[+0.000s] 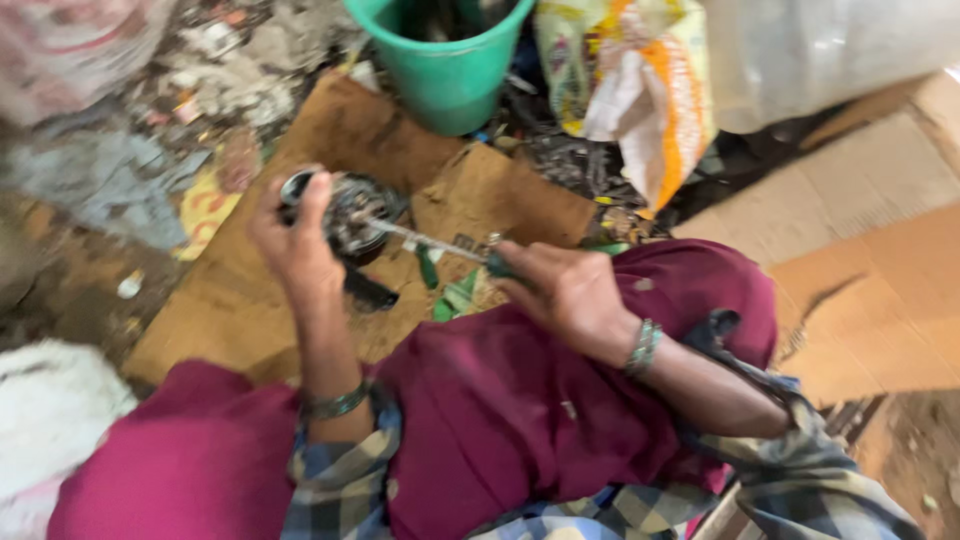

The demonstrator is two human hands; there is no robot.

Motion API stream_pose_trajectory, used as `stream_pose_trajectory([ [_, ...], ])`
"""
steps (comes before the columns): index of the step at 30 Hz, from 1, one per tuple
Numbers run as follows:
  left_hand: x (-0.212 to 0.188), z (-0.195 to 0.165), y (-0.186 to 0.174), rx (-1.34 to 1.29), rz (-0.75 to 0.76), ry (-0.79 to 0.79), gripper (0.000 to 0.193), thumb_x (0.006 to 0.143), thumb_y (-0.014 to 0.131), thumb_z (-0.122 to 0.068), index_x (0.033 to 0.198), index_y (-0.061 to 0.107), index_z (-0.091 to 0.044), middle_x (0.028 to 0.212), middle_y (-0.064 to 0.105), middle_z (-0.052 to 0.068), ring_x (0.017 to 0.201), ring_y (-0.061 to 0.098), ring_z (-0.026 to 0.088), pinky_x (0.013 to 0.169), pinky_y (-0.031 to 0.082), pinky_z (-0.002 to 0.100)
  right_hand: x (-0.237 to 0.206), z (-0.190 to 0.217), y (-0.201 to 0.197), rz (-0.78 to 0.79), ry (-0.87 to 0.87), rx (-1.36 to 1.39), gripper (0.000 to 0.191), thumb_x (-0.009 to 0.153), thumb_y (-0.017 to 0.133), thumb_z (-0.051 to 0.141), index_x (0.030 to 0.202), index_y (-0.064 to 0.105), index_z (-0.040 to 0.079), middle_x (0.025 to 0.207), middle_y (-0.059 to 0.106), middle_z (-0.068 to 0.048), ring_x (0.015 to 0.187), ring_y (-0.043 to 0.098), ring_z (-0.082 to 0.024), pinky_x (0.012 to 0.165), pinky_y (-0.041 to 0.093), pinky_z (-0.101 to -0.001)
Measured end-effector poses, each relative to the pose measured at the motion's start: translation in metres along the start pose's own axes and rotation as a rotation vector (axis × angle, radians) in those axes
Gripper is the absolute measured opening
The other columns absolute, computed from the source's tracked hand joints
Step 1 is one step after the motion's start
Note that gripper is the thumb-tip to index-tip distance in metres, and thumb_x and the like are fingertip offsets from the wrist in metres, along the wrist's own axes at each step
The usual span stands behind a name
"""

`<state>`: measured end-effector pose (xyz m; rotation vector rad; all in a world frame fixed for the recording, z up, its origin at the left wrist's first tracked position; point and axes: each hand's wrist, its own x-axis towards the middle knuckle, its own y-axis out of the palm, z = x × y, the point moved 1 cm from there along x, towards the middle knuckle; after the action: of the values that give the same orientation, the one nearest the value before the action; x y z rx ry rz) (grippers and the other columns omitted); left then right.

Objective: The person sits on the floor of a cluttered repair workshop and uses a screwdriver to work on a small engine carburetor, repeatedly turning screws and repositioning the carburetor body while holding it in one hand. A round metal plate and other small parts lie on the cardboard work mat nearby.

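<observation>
My left hand [293,243] grips a round dark metal part [352,213], holding it up over a sheet of cardboard [300,300]. My right hand [565,290] is closed on the handle of a screwdriver [430,241]. Its metal shaft points left, and its tip is inside the round part. Both wrists wear metal bangles. My knees, in maroon cloth, lie just below the hands.
A green plastic bucket [447,60] stands at the top middle. A yellow and white printed sack [640,90] leans to its right, beside a pale sack [830,50]. More cardboard [880,260] lies at right. Scrap and debris [200,80] cover the ground at upper left.
</observation>
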<state>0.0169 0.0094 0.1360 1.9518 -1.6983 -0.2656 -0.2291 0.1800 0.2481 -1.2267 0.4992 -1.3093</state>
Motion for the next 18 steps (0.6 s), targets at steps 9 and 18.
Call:
stream_pose_trajectory([
  [9,0.005,-0.007,0.005,-0.01,-0.014,0.023,0.016,0.092,0.08,-0.009,0.103,0.073,0.0,0.094,0.073,0.005,0.086,0.07,0.014,0.082,0.056,0.028,0.007,-0.018,-0.007,0.306,0.736,1.172,0.044,0.097,0.071,0.016,0.138,0.061,0.004,0.1,0.069,-0.005,0.077,0.065,-0.013,0.061,0.053,-0.0279],
  [18,0.006,0.003,0.001,0.013,-0.041,0.014,0.017,0.091,0.081,-0.006,0.104,0.073,0.001,0.094,0.072,0.004,0.085,0.068,0.012,0.08,0.055,0.027,0.009,0.017,-0.003,0.059,-0.161,-0.147,0.048,0.09,0.075,0.01,0.136,0.065,0.003,0.103,0.068,-0.011,0.077,0.07,-0.021,0.06,0.056,-0.033],
])
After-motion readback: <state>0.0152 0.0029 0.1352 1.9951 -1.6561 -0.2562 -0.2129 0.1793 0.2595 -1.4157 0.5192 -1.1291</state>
